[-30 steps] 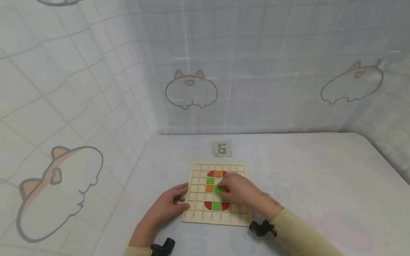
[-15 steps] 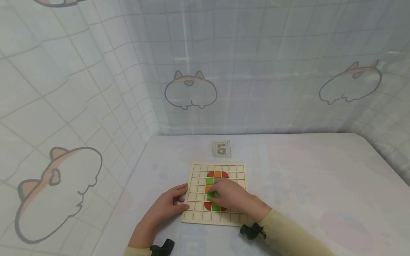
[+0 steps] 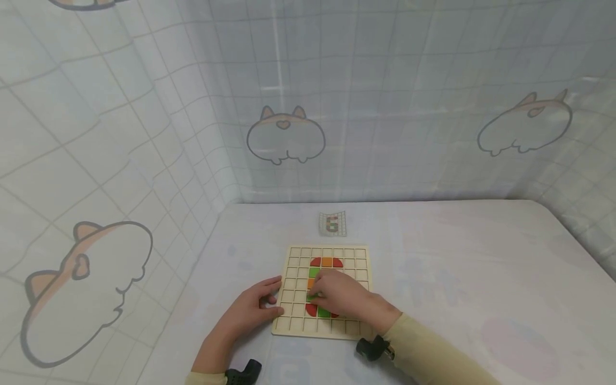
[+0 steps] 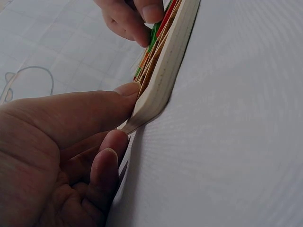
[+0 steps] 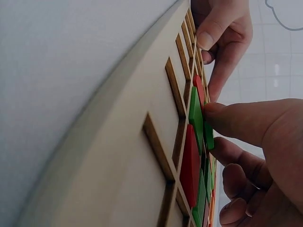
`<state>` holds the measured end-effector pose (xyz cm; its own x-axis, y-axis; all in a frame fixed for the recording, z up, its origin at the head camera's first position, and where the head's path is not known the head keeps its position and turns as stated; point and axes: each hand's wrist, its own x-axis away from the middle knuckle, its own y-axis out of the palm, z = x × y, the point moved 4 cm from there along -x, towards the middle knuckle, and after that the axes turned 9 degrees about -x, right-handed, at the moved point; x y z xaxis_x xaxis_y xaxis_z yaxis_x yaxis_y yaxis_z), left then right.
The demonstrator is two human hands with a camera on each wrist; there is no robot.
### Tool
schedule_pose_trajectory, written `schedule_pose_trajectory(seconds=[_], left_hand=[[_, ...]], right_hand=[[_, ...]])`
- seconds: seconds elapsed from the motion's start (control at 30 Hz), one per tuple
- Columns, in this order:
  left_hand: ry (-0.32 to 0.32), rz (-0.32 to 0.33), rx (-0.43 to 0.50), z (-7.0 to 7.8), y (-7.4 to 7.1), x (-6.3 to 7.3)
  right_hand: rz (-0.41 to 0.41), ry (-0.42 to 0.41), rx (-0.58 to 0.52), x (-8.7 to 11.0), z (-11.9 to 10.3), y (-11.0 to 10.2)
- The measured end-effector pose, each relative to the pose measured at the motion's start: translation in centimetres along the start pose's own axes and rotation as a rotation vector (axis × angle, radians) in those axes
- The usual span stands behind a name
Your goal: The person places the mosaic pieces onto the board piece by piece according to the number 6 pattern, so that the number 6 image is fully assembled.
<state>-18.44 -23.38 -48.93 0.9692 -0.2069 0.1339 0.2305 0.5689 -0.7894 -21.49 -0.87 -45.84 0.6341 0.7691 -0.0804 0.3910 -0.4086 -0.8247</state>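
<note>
A pale wooden grid board [image 3: 294, 310] lies on the table, with red, orange and green tiles set in its squares. My left hand [image 3: 251, 309] holds its left edge; in the left wrist view the thumb lies on top and curled fingers are at the side and underside. Over the board, my right hand [image 3: 343, 293] pinches a green square tile [image 5: 209, 135] between thumb and index finger. This tile is at a square between an orange tile [image 3: 311, 283] and a red quarter-round tile [image 3: 311, 309]. The hand covers the squares to the right.
Behind the board lies a small gridded card [image 3: 332, 224] with a coloured figure printed on it. The white tabletop [image 3: 447, 278] stretches to the right. Pale sheeting with a grid and animal drawings hangs at the back and sides.
The right hand has moved left and nearer the front with the green tile, from the middle of the coloured tiles to their left column. The left hand stays at the board's edge.
</note>
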Motion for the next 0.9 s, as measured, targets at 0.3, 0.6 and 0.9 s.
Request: schedule_pose_trajectory(seconds=[0.3,0.6,0.9], left_hand=[[0.0,-0.002,0.015,0.0,0.0,0.0],[-0.012,0.005,0.014,-0.1,0.1,0.0],[-0.047,0.009,0.022,-0.1,0.1,0.1]], right_hand=[[0.006,-0.006,0.017,0.1,-0.1,0.0],[0.001,0.03,-0.022,0.4,0.7,-0.1],[0.075,0.137,-0.116,2.0,3.0,-2.5]])
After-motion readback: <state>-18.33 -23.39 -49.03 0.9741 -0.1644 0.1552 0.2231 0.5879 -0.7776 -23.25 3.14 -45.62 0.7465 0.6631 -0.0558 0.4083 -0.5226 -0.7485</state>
